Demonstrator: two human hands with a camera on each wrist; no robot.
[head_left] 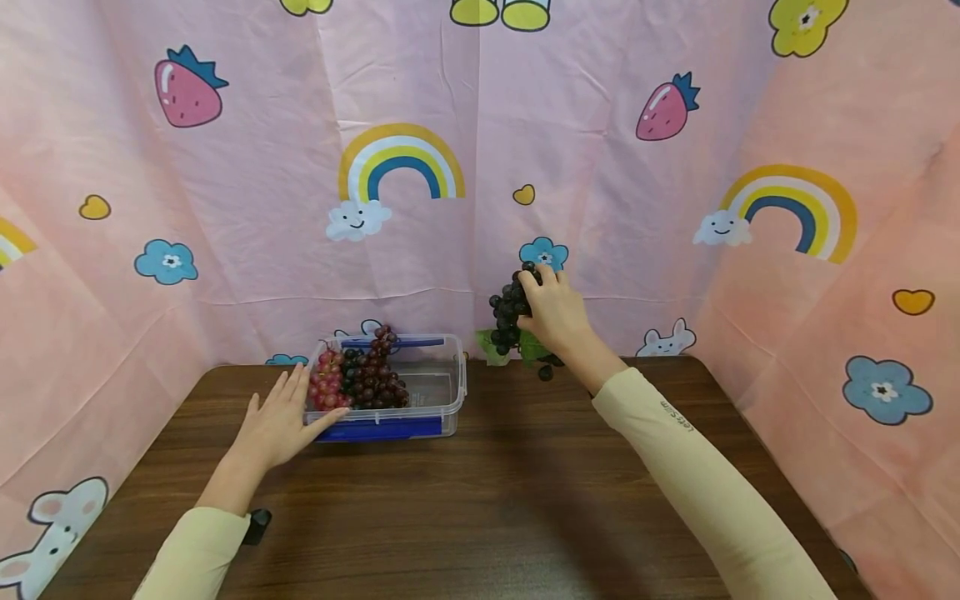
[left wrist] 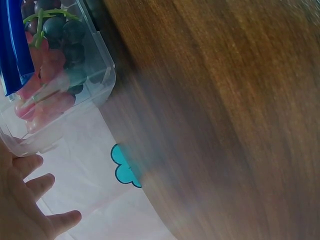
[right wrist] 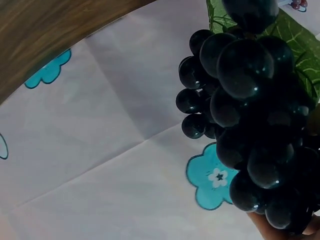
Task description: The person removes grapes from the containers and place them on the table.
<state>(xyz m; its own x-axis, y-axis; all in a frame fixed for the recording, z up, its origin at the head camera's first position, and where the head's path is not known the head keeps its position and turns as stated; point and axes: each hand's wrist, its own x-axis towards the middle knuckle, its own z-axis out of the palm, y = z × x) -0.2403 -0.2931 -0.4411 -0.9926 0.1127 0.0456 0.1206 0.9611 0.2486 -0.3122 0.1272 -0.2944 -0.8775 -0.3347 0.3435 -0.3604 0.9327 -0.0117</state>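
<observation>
My right hand (head_left: 557, 310) holds a bunch of black grapes (head_left: 507, 312) raised above the back of the table, with green leaves (head_left: 491, 348) hanging at its lower end. In the right wrist view the dark grapes (right wrist: 245, 70) fill the right side, and only some fingertips show below them. My left hand (head_left: 279, 419) lies with spread fingers against the left side of a clear plastic box (head_left: 454, 408) with blue clips. Inside the box, red grapes (head_left: 327, 382) sit at the left beside dark grapes (head_left: 378, 379). The left wrist view shows the box's corner next to my left hand (left wrist: 22, 195).
The box stands on a dark brown wooden table (head_left: 450, 517), left of centre near the back edge. A pink patterned cloth (head_left: 480, 250) hangs behind the table and along both sides. A small black object (head_left: 257, 527) shows at my left wrist.
</observation>
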